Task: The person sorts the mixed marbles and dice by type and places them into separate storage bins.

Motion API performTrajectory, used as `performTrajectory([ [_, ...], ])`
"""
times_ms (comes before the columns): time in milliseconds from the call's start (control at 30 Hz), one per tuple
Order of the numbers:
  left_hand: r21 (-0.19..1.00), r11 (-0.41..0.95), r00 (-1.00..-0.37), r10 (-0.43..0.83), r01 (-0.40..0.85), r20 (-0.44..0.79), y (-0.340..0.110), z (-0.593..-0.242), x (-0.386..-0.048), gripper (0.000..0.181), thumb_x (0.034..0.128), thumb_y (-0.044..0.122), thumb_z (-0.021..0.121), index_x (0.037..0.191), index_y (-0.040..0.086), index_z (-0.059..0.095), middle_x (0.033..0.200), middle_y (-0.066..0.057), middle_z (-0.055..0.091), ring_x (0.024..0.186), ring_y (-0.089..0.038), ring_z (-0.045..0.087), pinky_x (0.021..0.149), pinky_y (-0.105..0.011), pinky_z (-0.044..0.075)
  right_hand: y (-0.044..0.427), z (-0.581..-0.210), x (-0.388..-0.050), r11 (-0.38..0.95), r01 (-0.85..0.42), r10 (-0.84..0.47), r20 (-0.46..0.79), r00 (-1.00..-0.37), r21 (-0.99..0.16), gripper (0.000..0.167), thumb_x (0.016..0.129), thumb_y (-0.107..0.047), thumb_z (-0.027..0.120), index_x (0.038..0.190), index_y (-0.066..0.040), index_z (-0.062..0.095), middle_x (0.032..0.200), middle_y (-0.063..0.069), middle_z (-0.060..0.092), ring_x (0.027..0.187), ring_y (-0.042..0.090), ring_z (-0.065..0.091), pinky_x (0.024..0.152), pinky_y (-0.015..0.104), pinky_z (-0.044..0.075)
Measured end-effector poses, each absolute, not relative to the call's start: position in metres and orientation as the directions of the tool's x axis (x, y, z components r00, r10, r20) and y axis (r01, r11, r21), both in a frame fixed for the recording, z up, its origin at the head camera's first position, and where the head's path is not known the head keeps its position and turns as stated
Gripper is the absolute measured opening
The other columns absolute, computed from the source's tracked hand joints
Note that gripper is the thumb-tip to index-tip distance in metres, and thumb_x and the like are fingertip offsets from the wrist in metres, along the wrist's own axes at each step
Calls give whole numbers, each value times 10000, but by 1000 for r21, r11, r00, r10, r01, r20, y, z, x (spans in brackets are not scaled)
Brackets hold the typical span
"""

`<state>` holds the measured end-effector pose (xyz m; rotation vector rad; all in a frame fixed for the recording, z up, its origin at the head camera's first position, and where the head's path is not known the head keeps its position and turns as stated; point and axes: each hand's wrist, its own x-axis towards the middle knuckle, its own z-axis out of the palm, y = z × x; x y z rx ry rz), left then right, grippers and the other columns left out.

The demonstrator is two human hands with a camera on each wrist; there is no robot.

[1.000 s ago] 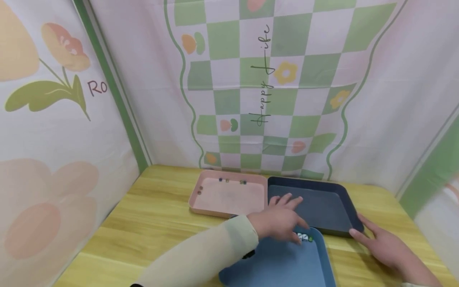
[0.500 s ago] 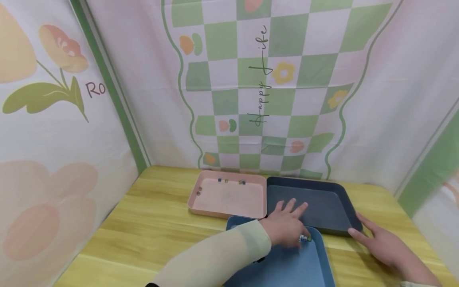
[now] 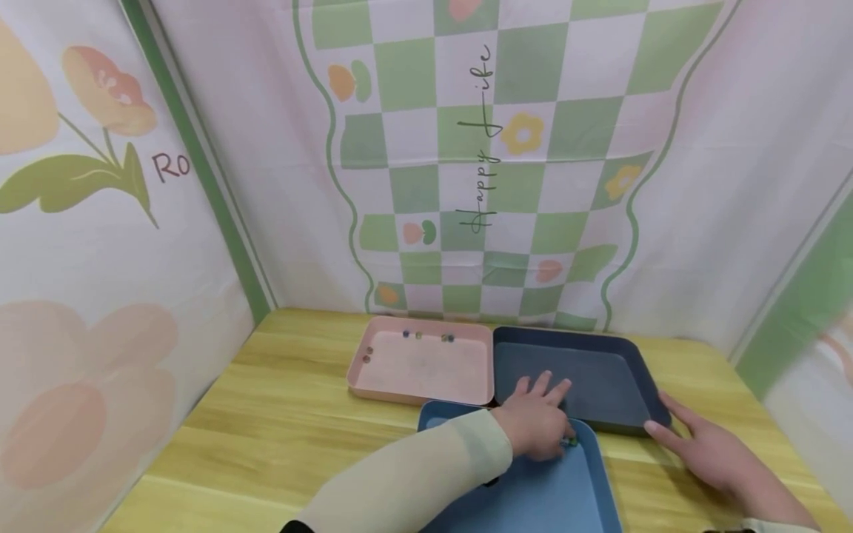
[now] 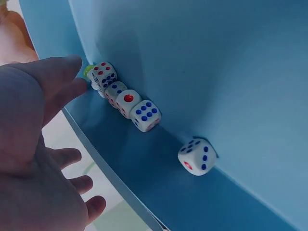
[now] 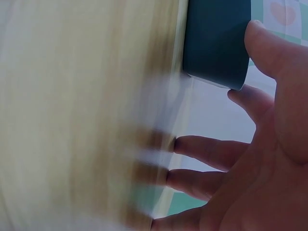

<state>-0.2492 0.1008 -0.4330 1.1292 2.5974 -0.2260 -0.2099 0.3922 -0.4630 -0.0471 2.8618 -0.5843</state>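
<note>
Closest to the person sits a blue tray [image 3: 566, 492]; along its far wall, towards the right corner, lies a short row of white dice [image 4: 128, 100], with a lone die [image 4: 197, 156] a little apart and a green piece [image 4: 88, 70] just past the row's opposite end. The wall likely serves as a stop, lining them up. Reaching over from a pale sleeve [image 3: 413, 474], the left hand [image 3: 533, 426] points its thumb and forefinger at the green end, grasping nothing that shows; its other fingers spread beyond the rim, probably because only two need fit the corner.

Further right, the right hand [image 3: 713, 451] pinches the near right corner of a dark tray [image 3: 566, 377] between thumb and forefinger, remaining fingers loose, seemingly to steady it. That tray adjoins a pink tray [image 3: 426, 370], all three perhaps grouped for easy reach. Six tiny pieces [image 3: 418, 335], too small to identify, rest by the pink tray's left and far walls.

Beneath everything, a yellow wood-grained counter [image 3: 306, 429] runs back to a hanging cloth [image 3: 466, 148] with green and white checks and "Happy Life" lettering; leftward, a side panel [image 3: 40, 252] carries large peach flowers
</note>
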Motion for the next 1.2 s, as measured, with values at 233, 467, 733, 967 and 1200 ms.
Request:
performTrajectory([
  [233,9,694,-662,690,720,-293,108,-435,-251,279,1010,413,572,1263,526,610,1639,148,62,1498,-164,-58,1191,-399,71,394,-467,-210,920,-6,-80,-174,-982,-391,836,1037,-568,373,1548,44,120,1351,475,354,1107,681,441,813,735,397],
  [467,-5,684,-660,702,729,-269,112,-442,-251,299,999,398,600,1266,532,610,1637,128,110,1503,-197,-13,1188,-413,97,394,-470,-209,922,-19,-81,-146,-986,-387,824,1039,-557,383,1548,42,136,1346,471,367,1098,680,448,811,738,395],
  [733,-24,663,-648,722,748,-244,119,-447,-250,284,919,497,673,1202,522,661,1637,121,124,1503,-228,-25,1186,-442,83,396,-470,-210,922,-13,-77,-149,-986,-386,827,1038,-560,384,1550,40,134,1341,469,377,1093,675,457,808,733,400],
  [967,-27,654,-640,730,756,-240,123,-450,-249,164,912,482,696,1071,522,702,1630,148,123,1502,-238,-41,1184,-452,66,395,-466,-211,923,4,-74,-189,-979,-384,845,1033,-580,370,1544,50,136,1352,471,363,1107,675,447,812,727,402],
  [1200,-17,651,-634,734,759,-242,124,-453,-251,156,914,459,704,1059,517,709,1628,138,138,1501,-245,-44,1182,-462,59,395,-466,-212,923,6,-74,-194,-978,-385,844,1032,-581,372,1544,48,138,1349,473,363,1108,675,446,813,726,403],
])
